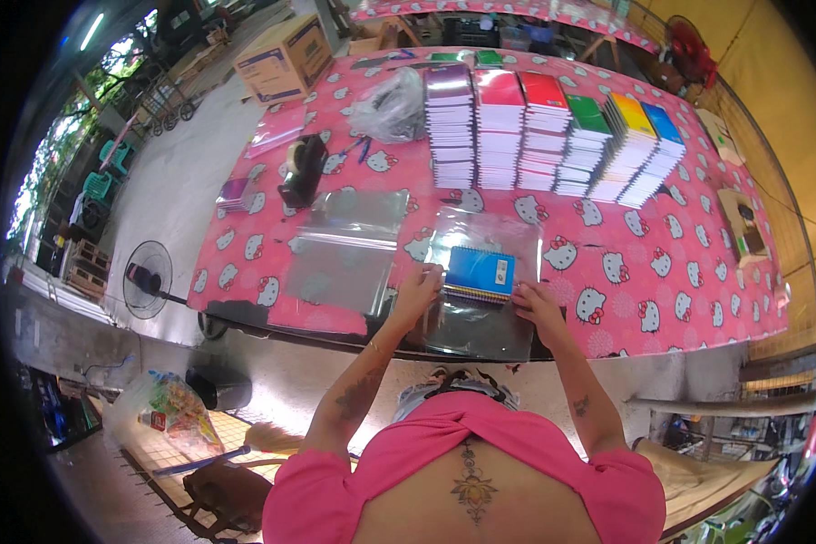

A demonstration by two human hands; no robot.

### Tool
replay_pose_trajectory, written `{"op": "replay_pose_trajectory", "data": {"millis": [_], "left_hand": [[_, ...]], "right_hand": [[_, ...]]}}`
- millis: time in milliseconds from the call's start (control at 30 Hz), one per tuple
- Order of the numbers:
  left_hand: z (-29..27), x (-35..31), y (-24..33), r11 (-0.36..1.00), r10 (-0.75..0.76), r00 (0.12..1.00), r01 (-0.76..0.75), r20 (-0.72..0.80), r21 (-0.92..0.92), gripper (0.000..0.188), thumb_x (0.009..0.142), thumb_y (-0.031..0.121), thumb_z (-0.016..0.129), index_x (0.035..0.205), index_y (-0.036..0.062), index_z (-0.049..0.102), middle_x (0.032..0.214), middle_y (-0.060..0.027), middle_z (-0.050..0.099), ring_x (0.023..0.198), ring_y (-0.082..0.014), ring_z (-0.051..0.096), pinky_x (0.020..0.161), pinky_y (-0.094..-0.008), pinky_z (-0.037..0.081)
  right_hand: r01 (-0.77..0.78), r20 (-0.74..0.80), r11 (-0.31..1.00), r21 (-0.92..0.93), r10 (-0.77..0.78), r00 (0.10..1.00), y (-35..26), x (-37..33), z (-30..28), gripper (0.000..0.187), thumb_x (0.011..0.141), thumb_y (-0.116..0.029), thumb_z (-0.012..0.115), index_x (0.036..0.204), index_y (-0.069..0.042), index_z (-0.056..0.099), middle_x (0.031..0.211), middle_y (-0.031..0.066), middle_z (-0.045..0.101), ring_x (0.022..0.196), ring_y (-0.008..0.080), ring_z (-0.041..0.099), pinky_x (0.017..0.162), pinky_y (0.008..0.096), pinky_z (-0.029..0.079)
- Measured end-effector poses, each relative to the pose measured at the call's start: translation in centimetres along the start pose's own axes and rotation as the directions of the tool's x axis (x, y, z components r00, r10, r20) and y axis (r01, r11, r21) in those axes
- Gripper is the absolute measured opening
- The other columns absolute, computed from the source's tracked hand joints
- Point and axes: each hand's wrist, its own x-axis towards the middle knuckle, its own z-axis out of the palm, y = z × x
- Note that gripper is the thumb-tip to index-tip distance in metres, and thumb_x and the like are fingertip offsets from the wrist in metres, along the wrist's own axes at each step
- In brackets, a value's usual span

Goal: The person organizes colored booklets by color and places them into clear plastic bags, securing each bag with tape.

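Blue notebook (479, 269) on film (467, 336) | my left hand (423, 283), right hand (537, 304): curled at its sides, whether pinching I cannot tell | best kept square, film smooth

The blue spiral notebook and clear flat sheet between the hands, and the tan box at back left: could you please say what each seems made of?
Blue spiral notebook: smooth-looking cover, perhaps coated card or plastic; ring material unclear.
Clear flat sheet: likely glossy thin plastic, since it is see-through with glare.
Tan box: probably matt cardboard, given its dull brown sides.
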Motion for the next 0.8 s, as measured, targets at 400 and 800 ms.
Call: {"op": "replay_pose_trajectory", "data": {"millis": [400, 800], "left_hand": [[1.4, 0.5, 1.8, 0.943, -0.29, 0.953, 0.3, 0.085, -0.141, 0.051, 0.096, 0.052, 0.055, 0.123, 0.0092, 0.056, 0.109, -0.0077, 0.067, 0.098, -0.0167, 0.061, 0.085, -0.0351, 0.043], [-3.6, -3.8, 2.4, 0.587, 0.001, 0.785, -0.502, 0.62, 0.635, 0.025, 0.087, 0.021, 0.072, 0.105, 0.0044, 0.066, 0.103, -0.0105, 0.067, 0.088, -0.027, 0.064, 0.079, -0.039, 0.05]], "right_hand": [[-0.009, 0.001, 1.0, -0.004, 0.009, 1.0, 0.3, 0.3, 1.3, 0.052, 0.1, -0.038, 0.054, 0.141, -0.007, 0.048, 0.127, 0.0074, 0.06, 0.118, 0.0201, 0.055, 0.101, 0.0375, 0.042], [0.57, 0.522, 0.338, -0.749, -0.229, 0.822, 2.7, -4.0, -1.8, 0.025, 0.082, -0.023, 0.075, 0.102, -0.009, 0.072, 0.093, 0.0111, 0.071, 0.089, 0.0254, 0.066, 0.076, 0.0377, 0.051]]}}
